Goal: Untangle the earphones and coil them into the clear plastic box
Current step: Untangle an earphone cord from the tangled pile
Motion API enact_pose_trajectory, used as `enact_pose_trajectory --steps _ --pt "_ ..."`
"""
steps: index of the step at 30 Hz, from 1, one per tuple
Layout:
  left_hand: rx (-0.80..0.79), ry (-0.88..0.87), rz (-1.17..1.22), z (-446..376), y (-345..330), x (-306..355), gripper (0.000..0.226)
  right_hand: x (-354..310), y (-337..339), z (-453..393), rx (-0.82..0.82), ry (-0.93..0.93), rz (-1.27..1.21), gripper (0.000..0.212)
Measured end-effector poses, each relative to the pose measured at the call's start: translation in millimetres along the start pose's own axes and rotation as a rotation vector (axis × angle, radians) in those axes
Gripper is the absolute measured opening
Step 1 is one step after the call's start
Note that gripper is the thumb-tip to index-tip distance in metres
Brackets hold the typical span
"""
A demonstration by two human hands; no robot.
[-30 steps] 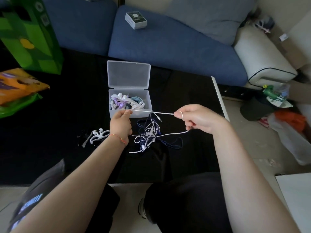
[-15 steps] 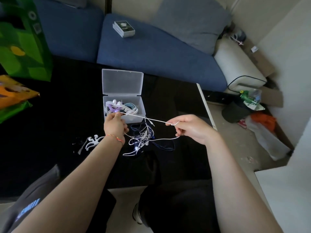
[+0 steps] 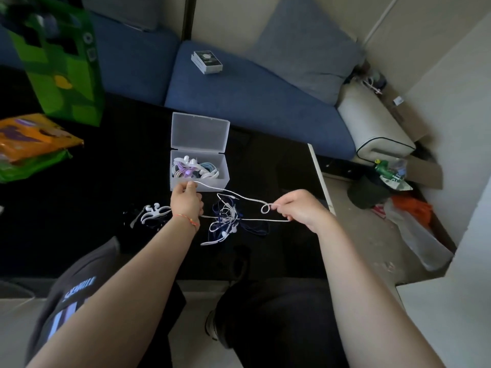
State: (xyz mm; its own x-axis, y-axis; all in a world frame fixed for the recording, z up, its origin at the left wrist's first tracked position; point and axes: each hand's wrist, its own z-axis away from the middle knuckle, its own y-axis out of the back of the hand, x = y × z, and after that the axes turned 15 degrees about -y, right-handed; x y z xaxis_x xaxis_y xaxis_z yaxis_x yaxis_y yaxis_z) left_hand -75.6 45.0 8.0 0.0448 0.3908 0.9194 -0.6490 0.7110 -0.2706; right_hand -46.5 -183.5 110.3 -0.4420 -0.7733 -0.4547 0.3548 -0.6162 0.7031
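Note:
A white earphone cable [image 3: 239, 196] stretches between my hands above the black table [image 3: 106, 208]. My left hand [image 3: 186, 203] pinches one end just in front of the clear plastic box [image 3: 199, 181]. My right hand [image 3: 300, 208] pinches the other end, where the cable forms a small loop [image 3: 265, 208]. Below the cable lies a tangle of white and dark blue earphones [image 3: 228, 221]. The box stands with its lid [image 3: 200, 134] raised and holds several coiled earphones, purple, white and light blue.
A white cable winder [image 3: 151, 212] lies left of my left hand. Green and orange bags [image 3: 34, 144] sit at the table's far left. A blue sofa [image 3: 252, 96] with a small boxed item [image 3: 206, 61] runs behind. The table's right edge [image 3: 320, 179] borders a cluttered floor.
The cable between my hands has slackened and a small loop has formed at my right fingertips. The camera tilted, shifting the scene down in view. My left hand stayed near the box front.

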Motion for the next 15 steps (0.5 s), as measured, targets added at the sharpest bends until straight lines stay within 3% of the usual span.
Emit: enact_pose_trajectory --steps 3,5,8,12,15 --pt "-0.038 -0.04 -0.068 4 -4 -5 0.013 7 4 -5 0.292 0.023 -0.275 0.022" --pt "-0.096 -0.116 -0.143 6 -6 -5 0.014 8 5 -10 0.389 0.04 -0.507 0.02" --pt "-0.249 -0.18 -0.161 12 -6 -4 0.011 1 -4 -10 0.3 0.012 -0.667 0.02" --pt "-0.424 -0.228 -0.339 11 -5 -11 0.007 -13 -27 -9 0.096 -0.051 -0.563 0.022" --pt "-0.519 -0.257 -0.544 6 -4 -14 0.006 -23 -39 -18 0.092 -0.053 -0.538 0.024"
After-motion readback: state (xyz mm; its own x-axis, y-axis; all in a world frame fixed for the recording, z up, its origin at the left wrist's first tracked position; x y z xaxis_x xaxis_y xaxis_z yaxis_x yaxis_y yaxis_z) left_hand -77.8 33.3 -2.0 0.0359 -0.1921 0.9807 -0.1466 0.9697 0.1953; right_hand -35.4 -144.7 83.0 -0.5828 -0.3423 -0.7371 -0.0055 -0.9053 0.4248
